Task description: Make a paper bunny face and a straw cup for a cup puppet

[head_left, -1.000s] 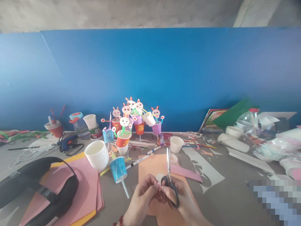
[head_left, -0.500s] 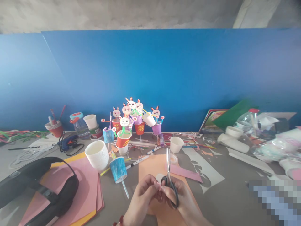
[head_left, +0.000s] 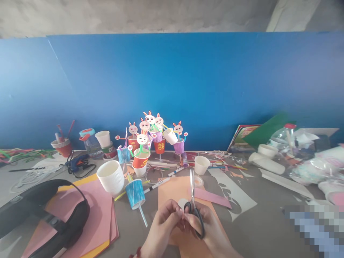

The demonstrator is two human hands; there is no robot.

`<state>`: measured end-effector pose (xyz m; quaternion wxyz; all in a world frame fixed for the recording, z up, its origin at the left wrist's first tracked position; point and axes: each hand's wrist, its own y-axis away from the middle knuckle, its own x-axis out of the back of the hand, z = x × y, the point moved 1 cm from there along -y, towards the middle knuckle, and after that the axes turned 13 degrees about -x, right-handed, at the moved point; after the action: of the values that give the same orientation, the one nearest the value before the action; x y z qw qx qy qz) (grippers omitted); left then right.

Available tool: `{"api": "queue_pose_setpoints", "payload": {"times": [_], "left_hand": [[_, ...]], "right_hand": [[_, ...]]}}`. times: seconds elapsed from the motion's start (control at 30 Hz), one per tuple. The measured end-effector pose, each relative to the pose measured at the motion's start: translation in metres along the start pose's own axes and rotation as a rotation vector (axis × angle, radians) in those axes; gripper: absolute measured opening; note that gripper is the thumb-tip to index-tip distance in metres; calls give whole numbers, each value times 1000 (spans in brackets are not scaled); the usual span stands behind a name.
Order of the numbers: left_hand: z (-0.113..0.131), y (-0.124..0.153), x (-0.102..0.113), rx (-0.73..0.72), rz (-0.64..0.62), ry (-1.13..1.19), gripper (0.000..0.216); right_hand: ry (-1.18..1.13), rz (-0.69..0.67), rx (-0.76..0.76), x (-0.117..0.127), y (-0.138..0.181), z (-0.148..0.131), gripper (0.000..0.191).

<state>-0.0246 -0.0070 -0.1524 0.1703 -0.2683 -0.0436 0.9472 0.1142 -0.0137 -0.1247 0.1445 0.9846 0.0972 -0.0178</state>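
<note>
Both my hands meet low in the middle, over an orange paper sheet (head_left: 166, 188). My left hand (head_left: 167, 219) is closed in a pinch on a small pink piece (head_left: 183, 216), mostly hidden by the fingertips. Scissors (head_left: 192, 190) with black handles hang on my right hand (head_left: 206, 224), blades pointing away from me and nearly together. The right thumb and finger also touch near the pink piece. A white paper disc (head_left: 184, 204) lies just beyond the fingers. To the right is a pink paper strip (head_left: 213, 197), and a roll of tape (head_left: 198, 181) sits behind the scissors.
Rabbit-faced cup figures (head_left: 142, 139) stand at the back. A blue cup (head_left: 135, 193) with a straw, stacked white cups (head_left: 110, 176) and a single white cup (head_left: 201, 165) stand nearer. Pink sheets (head_left: 99, 211) and a black headset (head_left: 77, 215) lie left; cut white paper (head_left: 243, 197) lies right.
Hardly anything differs. My fingers shift very slightly around the small pink piece, while the scissors stay in my right hand in the same place.
</note>
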Motion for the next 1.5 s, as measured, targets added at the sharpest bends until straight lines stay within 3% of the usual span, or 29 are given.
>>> {"api": "queue_pose_setpoints", "payload": {"times": [0.87,1.13,1.5], "left_hand": [[-1,-1,2,-9,-4,-46,29],[12,0,-7,-57,-8,-172,30],[5,0,-3,-27,-42,54,29]], "right_hand": [[-29,-7,5,-1,4,-3,31],[-32,-3,-12,1,0,2,34],[-101,-21,-87,2,2,5,40]]}}
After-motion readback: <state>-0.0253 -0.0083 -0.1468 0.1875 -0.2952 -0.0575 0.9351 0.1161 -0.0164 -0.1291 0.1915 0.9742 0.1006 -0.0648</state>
